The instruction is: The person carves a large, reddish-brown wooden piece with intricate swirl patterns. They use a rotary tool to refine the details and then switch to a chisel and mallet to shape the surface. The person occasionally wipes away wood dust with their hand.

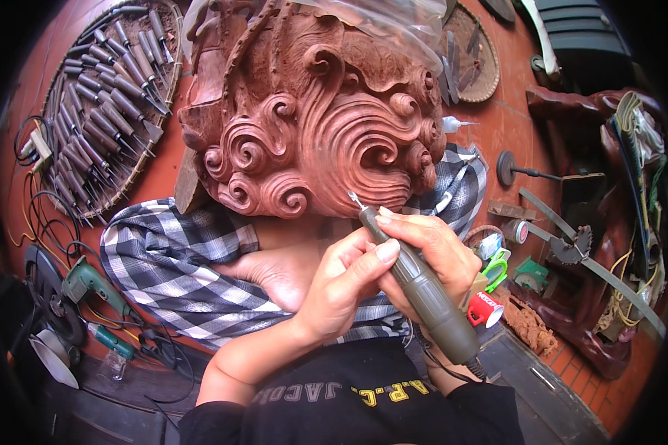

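Observation:
A dark olive rotary tool [427, 293] slants across my lap, its cord running from the lower end. My right hand [444, 256] wraps round the front of its body, with the fingers on top. From the left, my left hand [345, 278] closes on the same tool, its thumb pressed to the side of the body. A small metal bit [356, 200] sticks out from the tip, at the lower edge of a large reddish-brown wood carving [349, 141]. Deep swirls and curls cover the carving. Whether the bit touches the wood, I cannot tell.
A round woven tray [177, 55] with many wooden-handled chisels lies at left. Below it are a green power drill [96, 285] and tangled cords. At right stand a red cup [485, 309], green scissors [496, 268] and a metal bar with a toothed disc [571, 245].

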A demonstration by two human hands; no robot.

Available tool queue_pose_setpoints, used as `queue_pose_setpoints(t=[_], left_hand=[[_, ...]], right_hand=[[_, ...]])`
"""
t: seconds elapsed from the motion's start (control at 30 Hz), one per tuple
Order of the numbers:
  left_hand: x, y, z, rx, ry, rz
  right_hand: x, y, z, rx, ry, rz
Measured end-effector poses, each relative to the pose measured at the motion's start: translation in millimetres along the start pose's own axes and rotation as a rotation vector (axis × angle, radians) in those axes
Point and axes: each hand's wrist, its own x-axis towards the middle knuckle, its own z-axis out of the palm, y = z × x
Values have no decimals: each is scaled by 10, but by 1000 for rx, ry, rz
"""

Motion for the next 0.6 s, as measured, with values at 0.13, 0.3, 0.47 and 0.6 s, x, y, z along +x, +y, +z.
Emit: queue_pose_setpoints(t=[0.13,0.3,0.47,0.6], left_hand=[[35,10,64,30,-20,-43],[12,-46,85,67,122,-29],[11,-25,76,32,169,42],[33,-15,41,15,160,16]], right_hand=[[-40,66,-86,1,-10,0],[-23,32,-103,27,26,-21],[13,19,-5,2,33,-61],[41,4,-1,-5,9,-49]])
